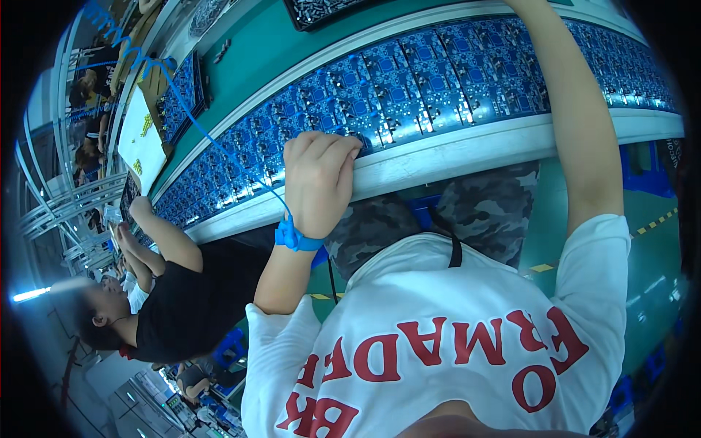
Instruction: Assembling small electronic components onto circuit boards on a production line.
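My left hand (319, 171) rests at the near edge of a long row of blue circuit boards (398, 80). Its fingers are curled closed beside a small dark rounded part (361, 144), and what they grip is mostly hidden. A blue wrist strap (294, 237) with a coiled blue cord circles that wrist. My right forearm (577, 95) reaches across the boards toward the far side, and the right hand lies beyond the upper edge of the picture. Black and silvery components stand on the boards.
A pale rail (467, 157) borders the boards on my side. Beyond them, a black bin (314, 13) of small parts stands on the green bench. At left are a white tray (142, 142) with yellow parts, more stacked boards (179, 102) and a co-worker in black (197, 292).
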The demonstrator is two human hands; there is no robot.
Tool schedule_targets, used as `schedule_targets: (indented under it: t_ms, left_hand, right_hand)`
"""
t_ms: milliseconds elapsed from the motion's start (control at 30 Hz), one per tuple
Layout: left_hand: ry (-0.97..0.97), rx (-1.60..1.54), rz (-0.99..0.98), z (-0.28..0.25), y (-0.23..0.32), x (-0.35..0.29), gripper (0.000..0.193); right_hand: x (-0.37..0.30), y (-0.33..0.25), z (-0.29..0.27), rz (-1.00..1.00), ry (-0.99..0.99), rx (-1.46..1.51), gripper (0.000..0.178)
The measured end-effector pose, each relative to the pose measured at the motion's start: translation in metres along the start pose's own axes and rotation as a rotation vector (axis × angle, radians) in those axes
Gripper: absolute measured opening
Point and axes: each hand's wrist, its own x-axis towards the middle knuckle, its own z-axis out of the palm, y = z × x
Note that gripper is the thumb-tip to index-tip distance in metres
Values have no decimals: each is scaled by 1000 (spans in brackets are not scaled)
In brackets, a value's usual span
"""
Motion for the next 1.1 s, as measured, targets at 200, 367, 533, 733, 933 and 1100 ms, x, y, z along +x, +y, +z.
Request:
schedule_targets:
  t_ms: [200,367,533,733,933,1100]
  left_hand:
    - [-5,32,14,0,2,6,15]
    - [59,104,35,-5,6,2,14]
    - [-198,200,88,-9,21,14,20]
    - [-210,19,78,-35,5,58,15]
    - [378,247,128,10,-112,158,10]
    - [385,272,106,40,-118,177,11]
  right_hand:
    - [-2,-10,-5,64,41,-9,19]
    - [9,-32,-13,283,-162,-506,18]
    - [-5,33,-7,33,97,103,19]
    - [3,3,-24,67,-114,204,25]
    - [-22,-75,-8,-144,-283,143,18]
    - [-49,-91,7,-27,-322,120,15]
